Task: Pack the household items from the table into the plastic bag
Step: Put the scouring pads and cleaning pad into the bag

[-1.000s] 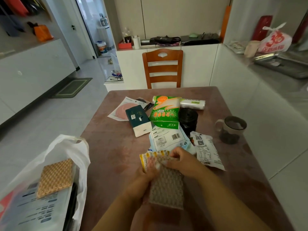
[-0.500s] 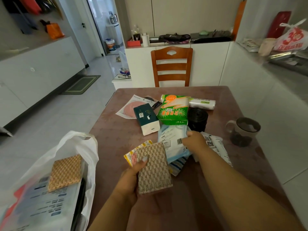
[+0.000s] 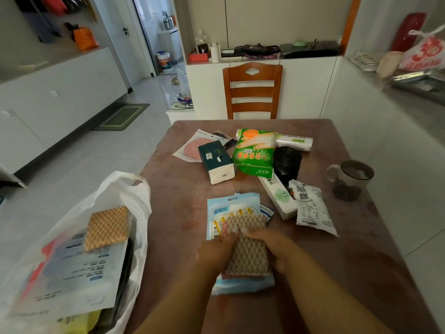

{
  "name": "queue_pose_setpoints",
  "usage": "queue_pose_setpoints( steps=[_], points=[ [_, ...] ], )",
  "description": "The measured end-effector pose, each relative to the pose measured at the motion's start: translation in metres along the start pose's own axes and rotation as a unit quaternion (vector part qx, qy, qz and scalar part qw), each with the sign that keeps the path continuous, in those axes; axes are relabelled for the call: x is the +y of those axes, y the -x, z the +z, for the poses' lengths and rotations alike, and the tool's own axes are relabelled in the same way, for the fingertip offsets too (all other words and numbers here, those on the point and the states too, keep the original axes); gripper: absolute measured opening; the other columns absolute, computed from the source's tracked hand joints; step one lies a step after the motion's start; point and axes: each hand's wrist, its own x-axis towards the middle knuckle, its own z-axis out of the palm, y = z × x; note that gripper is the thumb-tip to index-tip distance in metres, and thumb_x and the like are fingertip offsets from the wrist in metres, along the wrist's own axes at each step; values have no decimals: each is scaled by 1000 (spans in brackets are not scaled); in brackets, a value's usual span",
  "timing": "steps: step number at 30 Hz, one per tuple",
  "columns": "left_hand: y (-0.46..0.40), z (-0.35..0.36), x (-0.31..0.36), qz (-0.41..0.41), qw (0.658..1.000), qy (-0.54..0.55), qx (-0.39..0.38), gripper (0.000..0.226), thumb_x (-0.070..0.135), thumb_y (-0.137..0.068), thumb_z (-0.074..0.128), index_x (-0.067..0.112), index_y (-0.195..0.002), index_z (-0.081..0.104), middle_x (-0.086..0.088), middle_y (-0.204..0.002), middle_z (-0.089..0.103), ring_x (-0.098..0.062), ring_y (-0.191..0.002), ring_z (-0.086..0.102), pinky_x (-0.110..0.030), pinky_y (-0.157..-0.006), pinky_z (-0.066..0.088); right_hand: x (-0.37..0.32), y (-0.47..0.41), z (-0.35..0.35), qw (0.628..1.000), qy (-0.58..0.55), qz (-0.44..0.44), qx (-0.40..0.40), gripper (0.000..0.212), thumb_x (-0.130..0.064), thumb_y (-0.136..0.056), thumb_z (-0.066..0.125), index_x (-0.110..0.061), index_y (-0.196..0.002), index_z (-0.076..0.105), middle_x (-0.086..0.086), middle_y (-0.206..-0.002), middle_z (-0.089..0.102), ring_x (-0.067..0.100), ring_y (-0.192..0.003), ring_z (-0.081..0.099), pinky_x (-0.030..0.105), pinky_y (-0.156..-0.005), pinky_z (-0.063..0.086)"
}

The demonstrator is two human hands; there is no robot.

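Both hands grip a small stack near the front edge of the desk point(image 3: 337, 249): a woven scouring pad point(image 3: 249, 247) on top, a yellow-striped wrapper point(image 3: 222, 224) under its upper left corner, and a light blue flat packet point(image 3: 231, 206) beneath them all. The left hand point(image 3: 218, 251) is closed on the stack's left side, its fingers curled over the pad's edge; the right hand point(image 3: 277, 249) is closed on the right side, thumb over the pad.

To the left, off the desk's edge, the white plastic bag point(image 3: 125, 189) gapes open. Inside it an orange-brown scouring pad point(image 3: 107, 227) lies on a printed blue-and-white packet point(image 3: 79, 268); something dark and something yellow show lower down, too blurred to name.

Farther up the desk, clear of the hands, lie a white printed sachet point(image 3: 311, 210), a long white box point(image 3: 279, 196), a black roll point(image 3: 286, 160), a green glove packet point(image 3: 255, 153), a clear-wrapped roll point(image 3: 295, 142), a dark green tissue pack point(image 3: 215, 161) and a flat packet with a pink disc point(image 3: 195, 148). The white box passes under the green packet, so its far end is hidden. A lidded mug point(image 3: 349, 179) stands near the right edge.

A wooden chair point(image 3: 252, 90) faces the far side. The lower part of the blue packet is covered by the forearms.
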Motion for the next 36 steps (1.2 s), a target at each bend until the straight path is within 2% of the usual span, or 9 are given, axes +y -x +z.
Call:
queue_pose_setpoints(
  steps=[4, 10, 17, 19, 23, 27, 31, 33, 36],
  points=[
    [18, -14, 6, 26, 994, -105, 32, 68, 69, -87, 39, 16, -122, 64, -10, -123, 64, -28, -119, 58, -42, -112, 36, -3, 7, 9, 999, 25, -31, 23, 49, -11, -72, 78, -9, -118, 61, 16, -110, 70, 35, -100, 66, 48, -89, 53],
    [29, -47, 3, 35, 998, -3, 46, 102, 94, -47, 36, 21, -112, 68, -7, -117, 70, -26, -108, 65, -45, -103, 47, -22, 35, 36, 996, 31, -86, -12, 15, -8, -80, 69, -16, -91, 62, 9, -93, 69, 26, -86, 64, 35, -67, 49],
    [119, -112, 26, 135, 987, 14, 91, 65, 65, -93, 21, 24, -117, 66, -1, -117, 68, -16, -102, 63, -32, -92, 41, -46, 90, 93, 988, 37, -120, -92, 38, -14, -64, 70, -12, -102, 65, 13, -95, 73, 31, -92, 67, 40, -77, 51],
    [141, -137, 27, 164, 978, 3, 131, 58, 59, -96, 20, 30, -107, 68, 4, -113, 69, -14, -99, 63, -32, -87, 41, -50, 101, 109, 987, 21, -99, -122, 46, -21, -56, 69, -11, -101, 66, 15, -91, 75, 35, -92, 67, 45, -84, 50],
    [166, -191, 14, 172, 957, -38, 231, 53, 55, -98, 20, 31, -97, 67, 9, -96, 66, -7, -84, 58, -28, -76, 44, -38, 103, 147, 983, -5, -53, -175, 36, -22, -61, 67, -10, -95, 65, 15, -78, 76, 32, -76, 71, 41, -73, 52],
    [172, -238, -14, 120, 918, -108, 361, 44, 51, -97, 35, 22, -90, 68, 4, -82, 63, -19, -80, 60, -33, -74, 47, -12, 80, 199, 986, -10, -18, -168, 33, -19, -73, 70, -8, -103, 63, 15, -87, 77, 33, -92, 68, 43, -83, 54],
    [160, -265, -52, -84, 861, -270, 424, 71, 64, -86, 46, 13, -134, 47, -17, -132, 49, -38, -122, 45, -45, -99, 41, 6, 51, 239, 988, -14, -5, -154, 40, -17, -79, 70, -6, -116, 61, 14, -111, 70, 30, -107, 65, 45, -100, 48],
    [155, -271, -66, -129, 884, -249, 374, 66, 58, -83, 56, 6, -124, 48, -14, -113, 57, -35, -106, 55, -38, -84, 46, 13, 43, 251, 987, -3, -2, -163, 36, -17, -80, 71, -7, -114, 62, 13, -109, 70, 28, -103, 65, 42, -96, 50],
    [147, -278, -83, -117, 891, -269, 347, 26, 31, -83, 63, 9, -80, 50, -2, -70, 51, -27, -73, 56, -27, -58, 40, 23, 35, 264, 985, 32, -25, -170, 23, -24, -82, 71, -14, -101, 64, 8, -101, 71, 22, -91, 67, 36, -84, 54]
  ],
)
